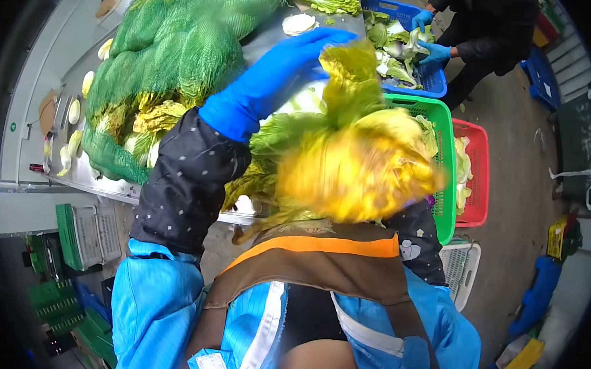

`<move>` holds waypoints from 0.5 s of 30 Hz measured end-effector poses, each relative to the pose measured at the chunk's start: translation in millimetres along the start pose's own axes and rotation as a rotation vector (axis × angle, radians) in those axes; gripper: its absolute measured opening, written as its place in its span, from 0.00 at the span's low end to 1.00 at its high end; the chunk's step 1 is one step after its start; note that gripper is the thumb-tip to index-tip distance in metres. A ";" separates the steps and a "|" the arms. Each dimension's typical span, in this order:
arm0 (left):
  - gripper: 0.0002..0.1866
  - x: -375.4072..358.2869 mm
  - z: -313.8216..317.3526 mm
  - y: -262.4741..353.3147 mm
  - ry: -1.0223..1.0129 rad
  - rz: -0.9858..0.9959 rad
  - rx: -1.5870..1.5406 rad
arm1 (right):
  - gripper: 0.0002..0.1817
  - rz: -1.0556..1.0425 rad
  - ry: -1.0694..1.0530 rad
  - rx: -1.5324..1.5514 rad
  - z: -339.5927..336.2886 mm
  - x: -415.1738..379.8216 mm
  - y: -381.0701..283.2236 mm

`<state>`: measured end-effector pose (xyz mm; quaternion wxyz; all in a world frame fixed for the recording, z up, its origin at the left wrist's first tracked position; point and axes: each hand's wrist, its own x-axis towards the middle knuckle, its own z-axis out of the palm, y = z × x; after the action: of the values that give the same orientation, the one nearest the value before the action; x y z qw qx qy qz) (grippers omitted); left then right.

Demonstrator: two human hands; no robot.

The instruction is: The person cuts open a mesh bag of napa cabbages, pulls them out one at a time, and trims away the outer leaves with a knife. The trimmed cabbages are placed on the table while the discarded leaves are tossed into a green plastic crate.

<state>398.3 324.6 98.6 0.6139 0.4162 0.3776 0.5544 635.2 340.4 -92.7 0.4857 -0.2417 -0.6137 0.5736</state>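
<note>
A Chinese cabbage [361, 165] with yellowed, wilted outer leaves fills the space in front of me, blurred by motion. My left hand [285, 72], in a blue glove, is at its upper side, fingers stretched over a yellow-green cabbage leaf [350, 73] that seems pinched there; the thumb is partly hidden. Behind the cabbage my right hand is hidden, and only the dark patterned sleeve [419, 239] shows. More loose green and yellow leaves [252, 178] lie under the cabbage at the table edge.
A green mesh sack [175, 48] of cabbages lies on the metal table [116, 186]. To the right stand a green basket [448, 167], a red basket [482, 175] and a blue crate [431, 90] of leaves. A co-worker with blue gloves [435, 53] handles leaves over the crate.
</note>
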 end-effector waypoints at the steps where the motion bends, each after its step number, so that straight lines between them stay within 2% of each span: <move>1: 0.28 5.5 -21.9 -17.8 0.000 0.068 0.413 | 0.19 0.107 0.174 0.197 -7.7 0.0 17.2; 2: 0.33 4.7 -46.8 -44.4 0.004 0.134 0.823 | 0.19 0.220 0.345 0.394 -17.2 -2.4 31.9; 3: 0.43 -4.0 -72.1 -77.7 -0.155 -0.005 0.938 | 0.19 0.377 0.528 0.913 -27.6 -10.1 61.7; 4: 0.53 -26.5 -55.8 -83.3 -0.216 -0.245 1.273 | 0.20 0.060 0.448 0.292 -39.3 -10.3 80.3; 5: 0.57 -45.4 -54.4 -107.2 -0.045 -0.127 1.554 | 0.21 0.198 0.480 0.468 -55.2 4.5 92.3; 6: 0.57 -54.7 -43.8 -105.2 0.034 -0.166 1.491 | 0.22 0.335 0.511 0.643 -67.1 21.1 100.8; 7: 0.58 -64.0 -35.2 -102.5 0.050 -0.199 1.465 | 0.26 0.470 0.416 -0.095 -63.5 26.9 92.6; 8: 0.56 -81.7 -23.2 -107.7 0.127 -0.111 1.452 | 0.29 0.566 0.272 -0.833 -61.1 32.7 83.5; 9: 0.54 -100.7 -7.5 -116.7 0.244 -0.040 1.481 | 0.32 0.592 0.245 -0.837 -68.5 33.9 107.5; 10: 0.52 -113.0 3.8 -125.7 0.363 0.035 1.507 | 0.27 0.693 0.113 -0.886 -75.2 44.1 95.9; 11: 0.52 -119.3 5.6 -135.0 0.367 0.035 1.501 | 0.24 0.743 0.169 -0.766 -92.9 49.8 97.7; 12: 0.50 -126.0 4.4 -146.6 0.484 0.075 1.466 | 0.22 0.795 0.221 -0.644 -108.6 51.4 100.4; 13: 0.48 -128.4 0.4 -154.4 0.596 0.116 1.432 | 0.18 0.682 0.182 -0.568 -110.2 56.4 63.5; 14: 0.48 -122.3 -6.2 -159.2 0.594 0.110 1.427 | 0.19 0.658 0.123 -0.708 -120.9 63.4 41.5; 15: 0.47 -109.5 -14.9 -162.8 0.630 0.127 1.398 | 0.19 0.445 0.229 -0.943 -125.2 60.3 35.6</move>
<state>433.2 210.6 -58.0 0.0385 0.5508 0.7727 0.3131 710.5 458.7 -123.1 0.2549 -0.6191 -0.6819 0.2947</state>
